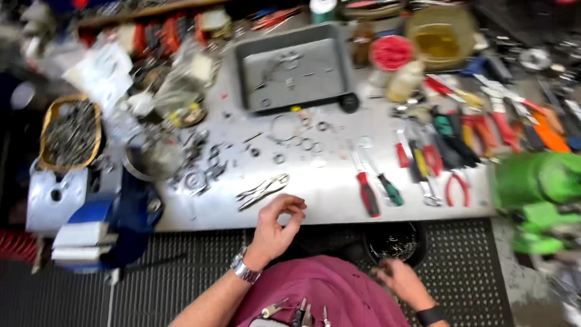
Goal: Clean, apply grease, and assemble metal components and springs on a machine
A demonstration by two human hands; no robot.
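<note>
Your left hand (275, 227) hovers at the desk (339, 194) edge, fingers pinched, contents unclear. The silver metal pliers (263, 191) lie just beyond, long axis slanting left-right. Your right hand (399, 281) is lower, grip unclear.

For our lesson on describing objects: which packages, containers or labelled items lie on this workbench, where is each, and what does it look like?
Clear plastic bags: back left, crumpled, whitish.
Squeeze bottle: back centre-right, pale yellowish.
Tub: back right, round, translucent yellow.
Round lid: beside the tub, red.
Metal tray: back centre, rectangular, grey.
No signs or screens.
</note>
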